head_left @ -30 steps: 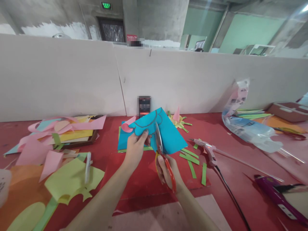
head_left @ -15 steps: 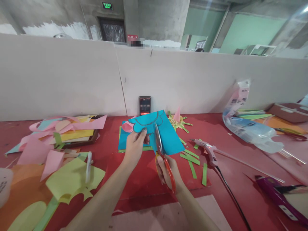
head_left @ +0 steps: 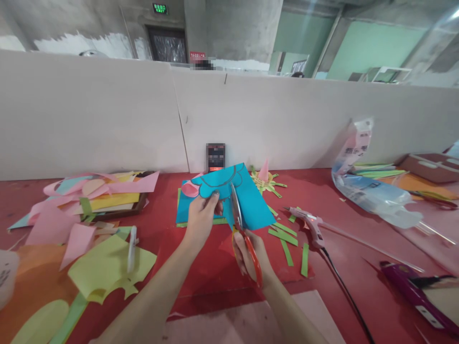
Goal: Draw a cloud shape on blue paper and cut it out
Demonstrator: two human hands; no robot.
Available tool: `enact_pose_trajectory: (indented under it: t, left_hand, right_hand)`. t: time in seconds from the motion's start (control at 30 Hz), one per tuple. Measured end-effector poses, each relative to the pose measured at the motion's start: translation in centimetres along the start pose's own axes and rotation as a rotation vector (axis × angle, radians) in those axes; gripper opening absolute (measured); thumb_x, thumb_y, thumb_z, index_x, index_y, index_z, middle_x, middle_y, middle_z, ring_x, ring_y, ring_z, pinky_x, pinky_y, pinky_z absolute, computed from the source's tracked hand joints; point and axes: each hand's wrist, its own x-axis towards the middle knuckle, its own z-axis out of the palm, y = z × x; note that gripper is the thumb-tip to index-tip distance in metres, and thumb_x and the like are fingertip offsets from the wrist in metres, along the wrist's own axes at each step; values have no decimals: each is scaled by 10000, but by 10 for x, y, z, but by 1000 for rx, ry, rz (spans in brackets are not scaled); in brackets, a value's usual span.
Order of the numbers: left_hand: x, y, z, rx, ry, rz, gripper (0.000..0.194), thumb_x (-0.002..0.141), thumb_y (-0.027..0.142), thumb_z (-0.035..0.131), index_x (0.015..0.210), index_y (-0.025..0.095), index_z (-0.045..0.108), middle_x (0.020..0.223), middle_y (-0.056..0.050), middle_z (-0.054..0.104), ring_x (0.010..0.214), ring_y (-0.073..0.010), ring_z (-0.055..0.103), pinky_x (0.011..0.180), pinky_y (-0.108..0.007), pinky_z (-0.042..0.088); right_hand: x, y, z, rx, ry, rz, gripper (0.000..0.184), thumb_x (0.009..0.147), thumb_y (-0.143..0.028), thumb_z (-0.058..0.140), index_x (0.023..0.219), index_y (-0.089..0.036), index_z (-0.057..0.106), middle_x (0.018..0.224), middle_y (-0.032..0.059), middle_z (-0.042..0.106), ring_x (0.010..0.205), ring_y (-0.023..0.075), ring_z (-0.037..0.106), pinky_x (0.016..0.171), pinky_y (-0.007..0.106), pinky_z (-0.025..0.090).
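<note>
My left hand [head_left: 203,214] pinches a sheet of blue paper [head_left: 253,203] between thumb and fingers. Dark drawn lines on the sheet trace a scalloped, cloud-like outline. Scissors with red and yellow handles [head_left: 255,260] are gripped by my right hand [head_left: 251,253]. Their blades [head_left: 235,205] point away from me and lie at a slit in the sheet, near the drawn line. Behind the held sheet, more blue paper [head_left: 182,210] rests over green paper on the table, and a pink rolled piece [head_left: 190,189] sits at its left.
Pink, yellow and orange paper scraps [head_left: 111,267] spread over the left side, with a white marker [head_left: 132,248] on top. To the right lie green strips [head_left: 287,234], a pink glue gun [head_left: 310,224] with its cord, a plastic bag [head_left: 380,196] and a purple tool [head_left: 412,291]. A phone [head_left: 215,156] leans on the partition.
</note>
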Motion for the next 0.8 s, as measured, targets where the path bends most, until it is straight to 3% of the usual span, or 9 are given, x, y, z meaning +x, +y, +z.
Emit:
enact_pose_trajectory:
  t: [0.53,0.67,0.8]
  left_hand:
    - [1,0,-1,44,2,-7,325,822,329,455,538,173,475,495,11,516,478,-112,504,539,-247,430]
    - [6,2,-4,29,85,3,130,761,287,540,812,169,524,612,20,574,515,-120,549,497,-232,441]
    - [9,11,-9,-23,197,49,361,703,251,588,1047,184,501,907,-22,620,711,-143,600,550,-228,481]
  right_hand:
    - [0,3,-2,4,-4,9,414,774,-577,525,662,-199,397,390,-109,319,270,40,279,256,164,257]
    - [2,5,-3,-65,-1,-24,393,805,-553,498,671,-195,411,400,-106,313,275,40,287,274,166,256]
    - [3,5,-4,-133,-20,-29,393,791,-549,521,667,-194,410,419,-103,303,287,39,287,291,175,247]
